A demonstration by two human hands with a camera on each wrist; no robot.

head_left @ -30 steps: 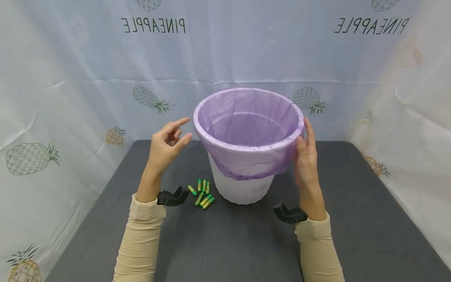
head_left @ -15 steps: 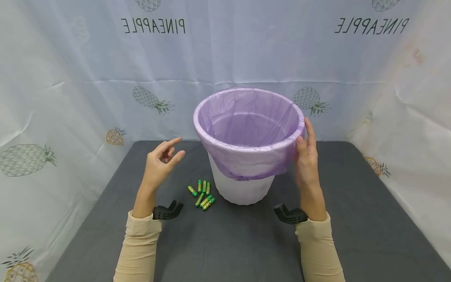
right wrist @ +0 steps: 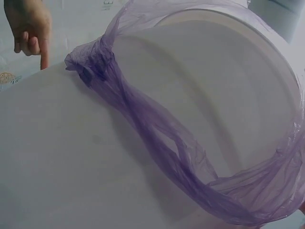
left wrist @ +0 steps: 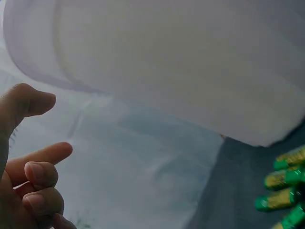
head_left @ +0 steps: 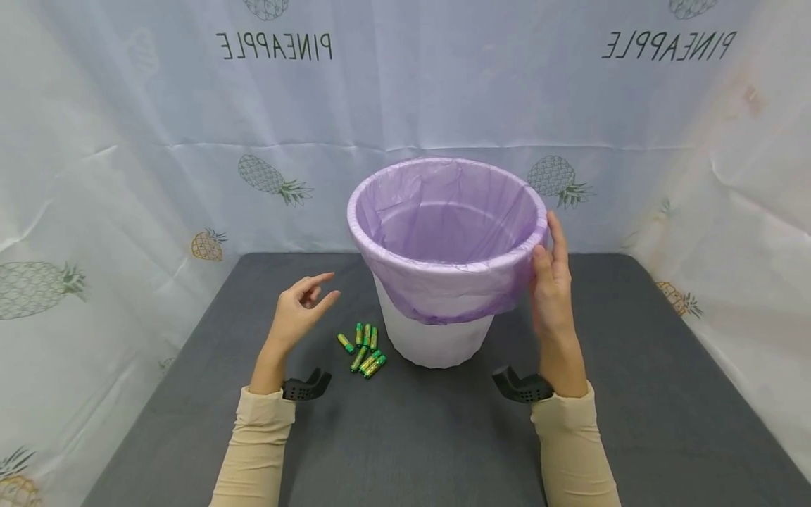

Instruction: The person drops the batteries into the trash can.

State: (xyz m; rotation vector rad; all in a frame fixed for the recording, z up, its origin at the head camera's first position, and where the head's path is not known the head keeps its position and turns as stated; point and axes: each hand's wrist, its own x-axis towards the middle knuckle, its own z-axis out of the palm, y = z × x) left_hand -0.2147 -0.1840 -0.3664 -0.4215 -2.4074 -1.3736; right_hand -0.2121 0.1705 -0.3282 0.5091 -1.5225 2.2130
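A white trash can (head_left: 437,345) stands upright on the dark table, lined with a thin purple trash bag (head_left: 437,292) folded over its rim. My right hand (head_left: 552,296) lies against the can's outer right side just below the rim, fingers fairly straight, thumb toward the front. To the left of the can, my left hand (head_left: 293,315) is raised with nothing in it, thumb and index finger extended and apart, the others curled in. Several green and gold batteries (head_left: 374,366) lie beside the can's base; some also show at the left wrist view's right edge.
Black wrist mounts (head_left: 307,385) sit at both wrists. Behind and on both sides hangs a white curtain (head_left: 405,84) printed with pineapples. The dark table (head_left: 412,443) reaches back to it.
My left hand has dropped from beside the can's rim, going left and down, then a little right toward the batteries. My right hand and the can have stayed put.
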